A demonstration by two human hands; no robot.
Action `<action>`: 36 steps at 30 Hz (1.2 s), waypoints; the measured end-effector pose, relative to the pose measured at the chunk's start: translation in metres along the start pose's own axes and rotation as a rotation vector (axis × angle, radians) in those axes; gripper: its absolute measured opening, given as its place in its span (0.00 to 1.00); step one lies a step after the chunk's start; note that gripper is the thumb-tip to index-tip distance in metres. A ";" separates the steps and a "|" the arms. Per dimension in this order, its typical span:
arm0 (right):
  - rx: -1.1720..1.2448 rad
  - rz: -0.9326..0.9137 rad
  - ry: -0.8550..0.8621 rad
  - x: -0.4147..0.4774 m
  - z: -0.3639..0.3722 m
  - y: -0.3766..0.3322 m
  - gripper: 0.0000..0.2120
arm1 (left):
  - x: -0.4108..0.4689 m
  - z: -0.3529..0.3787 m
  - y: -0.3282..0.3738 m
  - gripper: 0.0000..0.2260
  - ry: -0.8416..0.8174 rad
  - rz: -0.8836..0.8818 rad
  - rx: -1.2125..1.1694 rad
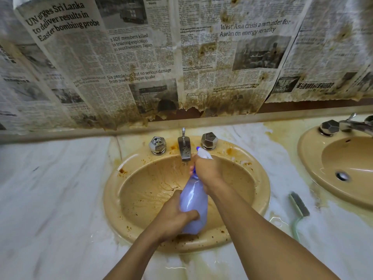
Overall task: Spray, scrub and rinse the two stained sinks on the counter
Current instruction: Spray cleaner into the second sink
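Your left hand (pixel 173 217) grips the spray bottle (pixel 193 201) at its base, your right hand (pixel 207 170) curls its fingers round the neck, above the stained sink (pixel 113 190); the second sink (pixel 311 158) lies right.

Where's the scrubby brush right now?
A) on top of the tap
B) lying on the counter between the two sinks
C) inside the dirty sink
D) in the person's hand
B: the scrub brush lies on the marble counter between the stained sink and the second sink, while the left hand and right hand both hold the spray bottle.
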State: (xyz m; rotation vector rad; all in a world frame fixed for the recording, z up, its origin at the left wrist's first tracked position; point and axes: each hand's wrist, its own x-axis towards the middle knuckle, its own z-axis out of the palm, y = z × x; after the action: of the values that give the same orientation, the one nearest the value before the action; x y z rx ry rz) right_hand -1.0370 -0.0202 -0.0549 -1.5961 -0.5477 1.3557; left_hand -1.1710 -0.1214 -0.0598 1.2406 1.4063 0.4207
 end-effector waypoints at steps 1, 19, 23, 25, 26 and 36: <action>-0.003 0.005 -0.007 -0.006 0.005 0.003 0.08 | -0.004 -0.004 -0.005 0.30 0.003 0.002 -0.002; -0.056 0.043 0.085 -0.060 0.023 0.018 0.09 | -0.048 -0.029 -0.026 0.22 0.033 0.043 0.091; -0.145 -0.034 0.003 -0.044 0.014 -0.001 0.07 | -0.030 -0.018 -0.012 0.27 0.046 0.073 0.064; -0.179 -0.066 -0.145 -0.036 0.007 -0.016 0.10 | -0.018 -0.007 -0.006 0.29 0.039 0.083 0.018; -0.196 -0.063 -0.190 -0.033 0.004 -0.024 0.11 | -0.012 -0.001 -0.003 0.29 0.027 0.087 -0.012; -0.704 -0.047 -0.168 0.006 0.006 -0.056 0.09 | 0.022 0.050 0.021 0.34 -0.145 0.101 -0.409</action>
State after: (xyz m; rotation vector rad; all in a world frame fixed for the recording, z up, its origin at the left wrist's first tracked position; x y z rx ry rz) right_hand -1.0279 0.0130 -0.0096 -2.0028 -1.2593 1.3436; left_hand -1.1137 -0.1145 -0.0675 0.9869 1.0715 0.6399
